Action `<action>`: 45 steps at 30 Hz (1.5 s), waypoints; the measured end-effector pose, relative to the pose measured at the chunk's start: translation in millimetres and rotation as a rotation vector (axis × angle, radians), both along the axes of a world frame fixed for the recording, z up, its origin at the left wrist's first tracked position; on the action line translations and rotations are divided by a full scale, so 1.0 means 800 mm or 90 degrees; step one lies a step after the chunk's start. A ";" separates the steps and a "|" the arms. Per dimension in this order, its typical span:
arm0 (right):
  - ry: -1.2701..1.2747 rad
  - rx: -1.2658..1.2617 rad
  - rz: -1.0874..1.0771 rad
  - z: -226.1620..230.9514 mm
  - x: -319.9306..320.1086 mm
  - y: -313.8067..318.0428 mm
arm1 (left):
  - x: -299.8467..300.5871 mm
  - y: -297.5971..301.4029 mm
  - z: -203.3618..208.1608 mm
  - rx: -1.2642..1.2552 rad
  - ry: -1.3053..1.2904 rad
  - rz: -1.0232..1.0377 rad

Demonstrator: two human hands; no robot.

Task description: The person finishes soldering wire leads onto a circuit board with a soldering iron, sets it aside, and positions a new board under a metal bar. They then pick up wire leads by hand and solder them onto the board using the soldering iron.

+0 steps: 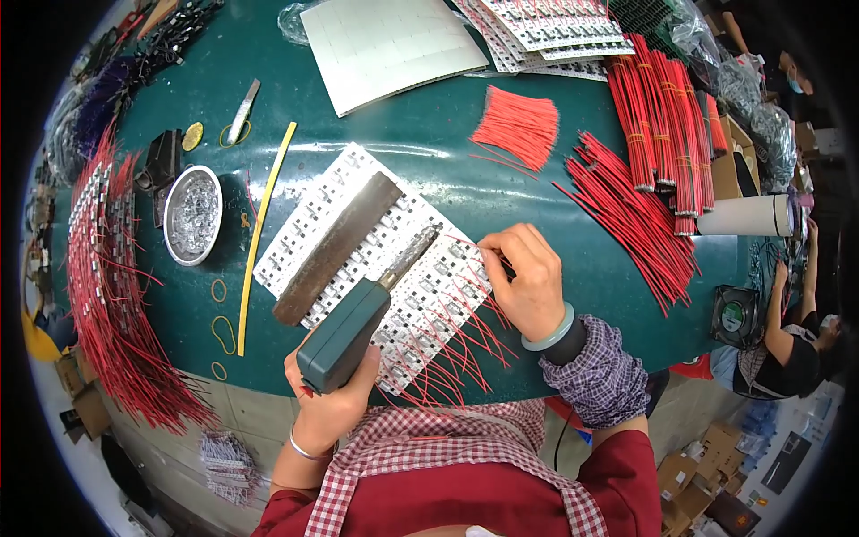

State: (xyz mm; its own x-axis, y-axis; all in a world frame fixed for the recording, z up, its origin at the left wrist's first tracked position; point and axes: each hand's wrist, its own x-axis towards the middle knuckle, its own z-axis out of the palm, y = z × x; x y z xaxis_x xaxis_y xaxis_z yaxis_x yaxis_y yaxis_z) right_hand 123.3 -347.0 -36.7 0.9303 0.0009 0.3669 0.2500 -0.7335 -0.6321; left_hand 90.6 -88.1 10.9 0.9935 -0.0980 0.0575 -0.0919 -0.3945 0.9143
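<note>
My left hand (333, 404) is wrapped round a dark green soldering gun (344, 336). The gun's metal tip points up and to the right, over a white circuit board panel (358, 163). At the panel's right corner my right hand (530, 279) is closed in a pinch on the end of a thin red wire (460, 240). Whether the tip touches that wire I cannot tell. Several red wires (461, 358) hang from the panel's lower right edge. A brown, worn bar (342, 246) lies across the panel, left of the gun.
Bundles of red wire (662, 116) and loose wires (626, 215) lie at the right, with a short-wire pile (517, 127) behind the panel. A metal bowl (194, 215), yellow strip (267, 237) and wired boards (116, 268) are at left. More panels (389, 54) lie at the back. Another person (787, 353) is at right.
</note>
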 end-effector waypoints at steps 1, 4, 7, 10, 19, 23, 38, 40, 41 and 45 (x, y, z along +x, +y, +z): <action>-0.006 0.004 0.004 0.001 0.001 0.002 | -0.002 0.005 0.002 0.039 -0.029 -0.013; 0.001 0.011 0.013 0.013 0.004 0.008 | -0.022 0.028 -0.012 0.347 -0.220 -0.083; 0.034 0.002 0.035 0.016 0.004 0.006 | -0.023 0.027 -0.029 0.186 -0.123 0.000; 0.059 -0.041 0.034 0.038 0.005 -0.020 | -0.008 0.004 -0.009 -0.052 -0.005 0.016; -0.020 -0.310 0.052 0.023 0.101 -0.051 | -0.017 0.007 -0.003 -0.129 -0.010 0.051; -0.075 -0.376 0.013 -0.011 0.119 -0.055 | -0.019 0.017 -0.006 -0.120 -0.009 0.063; -0.136 -0.283 0.009 0.005 0.137 -0.053 | -0.015 0.028 -0.017 -0.138 0.019 0.076; -0.133 -0.283 0.009 0.001 0.136 -0.057 | -0.014 0.027 -0.014 -0.145 0.039 0.074; -0.120 -0.284 0.011 -0.002 0.135 -0.060 | -0.012 0.026 -0.014 -0.151 0.043 0.070; -0.122 -0.328 0.011 0.017 0.124 -0.054 | -0.022 0.024 -0.018 -0.169 0.015 0.088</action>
State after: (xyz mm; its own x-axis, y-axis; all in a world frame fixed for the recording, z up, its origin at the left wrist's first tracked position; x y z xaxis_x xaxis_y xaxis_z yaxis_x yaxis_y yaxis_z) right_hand 222.2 -390.1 -22.8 0.8455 0.2396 0.4772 0.3397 -0.9309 -0.1345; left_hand 73.3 -68.7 -3.3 0.9978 0.0531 0.0406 -0.0323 -0.1486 0.9884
